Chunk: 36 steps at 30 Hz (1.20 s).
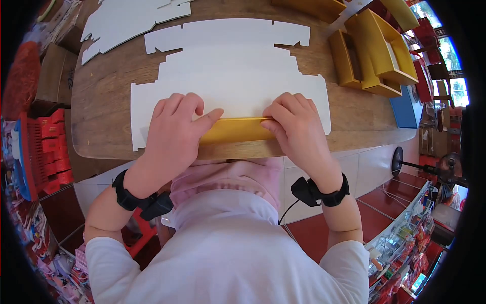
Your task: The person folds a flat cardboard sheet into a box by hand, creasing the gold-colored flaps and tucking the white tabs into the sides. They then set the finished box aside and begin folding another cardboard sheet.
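A flat cardboard blank point(233, 76), white on its upper face, lies on the wooden table at the near edge. Its near flap point(237, 130) shows a gold face and is folded up toward me. My left hand point(177, 126) is at the flap's left end, its thumb stretched along the fold and its other fingers curled over the white side. At the right end, my right hand point(296, 121) pinches the gold flap between thumb and fingers. The fingertips on the white side are partly hidden.
More white blanks point(124, 28) lie at the back left of the table point(106, 111). Gold boxes point(372, 55) stand at the back right, beside a blue panel point(405, 109). Red packets point(53, 147) are left of the table, and a black fan point(398, 161) is at the right.
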Each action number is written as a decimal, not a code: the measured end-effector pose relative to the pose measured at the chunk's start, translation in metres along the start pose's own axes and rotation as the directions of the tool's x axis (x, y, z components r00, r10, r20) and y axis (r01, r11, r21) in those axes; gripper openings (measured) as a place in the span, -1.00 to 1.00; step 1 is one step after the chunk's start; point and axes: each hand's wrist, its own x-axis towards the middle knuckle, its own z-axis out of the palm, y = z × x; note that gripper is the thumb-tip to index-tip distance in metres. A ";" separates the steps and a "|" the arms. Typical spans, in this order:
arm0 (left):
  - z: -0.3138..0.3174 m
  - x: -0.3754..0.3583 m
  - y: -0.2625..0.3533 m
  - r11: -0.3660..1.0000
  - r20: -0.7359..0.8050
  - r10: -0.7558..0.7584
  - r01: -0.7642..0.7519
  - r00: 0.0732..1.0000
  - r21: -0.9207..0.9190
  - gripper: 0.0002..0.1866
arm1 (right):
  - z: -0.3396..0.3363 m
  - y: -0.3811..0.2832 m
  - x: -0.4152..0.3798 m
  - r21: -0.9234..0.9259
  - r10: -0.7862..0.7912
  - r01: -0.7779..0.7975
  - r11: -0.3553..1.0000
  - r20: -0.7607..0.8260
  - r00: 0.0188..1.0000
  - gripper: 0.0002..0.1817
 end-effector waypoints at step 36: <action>-0.024 0.022 0.029 0.915 -0.115 0.294 -0.315 0.949 -0.252 -0.64 | -0.025 0.033 -0.044 0.140 -0.123 0.116 0.983 0.044 0.991 -0.50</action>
